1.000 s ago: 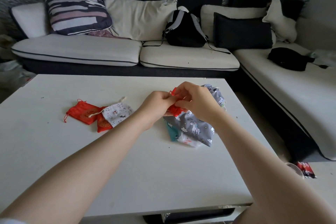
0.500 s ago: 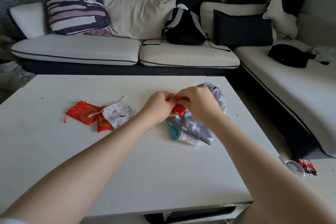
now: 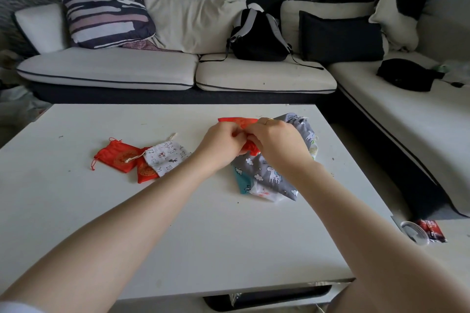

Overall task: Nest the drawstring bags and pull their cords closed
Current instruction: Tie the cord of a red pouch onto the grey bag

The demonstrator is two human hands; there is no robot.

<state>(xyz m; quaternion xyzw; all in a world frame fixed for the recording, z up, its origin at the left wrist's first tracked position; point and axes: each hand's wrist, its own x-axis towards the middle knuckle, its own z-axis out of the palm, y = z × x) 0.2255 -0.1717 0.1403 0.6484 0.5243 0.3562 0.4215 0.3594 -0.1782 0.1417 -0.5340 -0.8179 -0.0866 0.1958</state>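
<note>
Pinching a red drawstring bag (image 3: 239, 121) between them, your 2 hands meet just past the middle of the white surface (image 3: 178, 231). Your left hand (image 3: 221, 143) has its fingers curled onto the crumpled red cloth, and your right hand (image 3: 276, 141) closes on it from the other side, a ring on 1 finger. A flat stretch of the red bag shows beyond your knuckles at 12 o'clock. Under your right wrist, at 5 o'clock, lies a grey unicorn-print bag (image 3: 269, 173) on top of a teal bag (image 3: 241, 180) and a white one (image 3: 263, 192). Well apart at 9 o'clock rest 2 small red pouches (image 3: 119, 156), with a white cat-print bag (image 3: 165, 156) overlapping them. A black backpack (image 3: 256, 38) sits on the sofa (image 3: 106, 68) at 12 o'clock.
</note>
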